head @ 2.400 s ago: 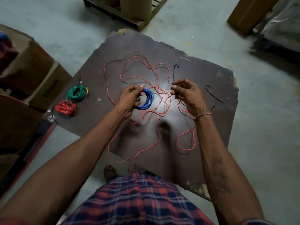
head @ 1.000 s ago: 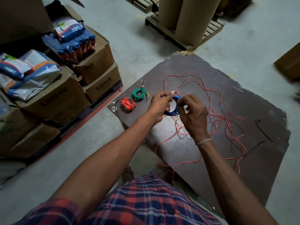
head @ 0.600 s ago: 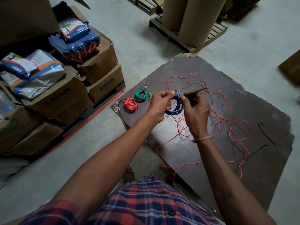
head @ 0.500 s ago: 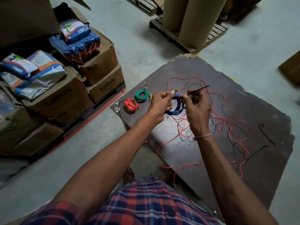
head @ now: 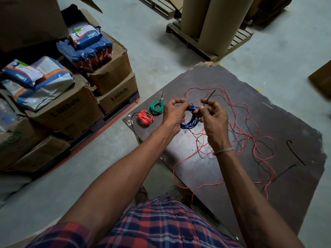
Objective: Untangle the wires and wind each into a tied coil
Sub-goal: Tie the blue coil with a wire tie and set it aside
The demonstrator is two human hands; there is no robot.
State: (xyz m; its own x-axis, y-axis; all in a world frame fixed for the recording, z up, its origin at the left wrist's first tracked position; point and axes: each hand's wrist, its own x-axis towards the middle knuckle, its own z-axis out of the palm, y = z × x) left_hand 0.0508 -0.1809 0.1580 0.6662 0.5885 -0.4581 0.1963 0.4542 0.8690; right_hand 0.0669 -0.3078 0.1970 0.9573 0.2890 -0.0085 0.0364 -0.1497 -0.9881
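black tie [head: 210,96] now drawn further through, right hand [head: 214,120] pinching it, left hand [head: 174,114] still gripping blue coil [head: 191,120]

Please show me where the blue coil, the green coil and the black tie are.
blue coil [head: 190,123], head view, lower loops between the hands
green coil [head: 156,106], head view, ring on the board
black tie [head: 210,96], head view, free end above the right hand
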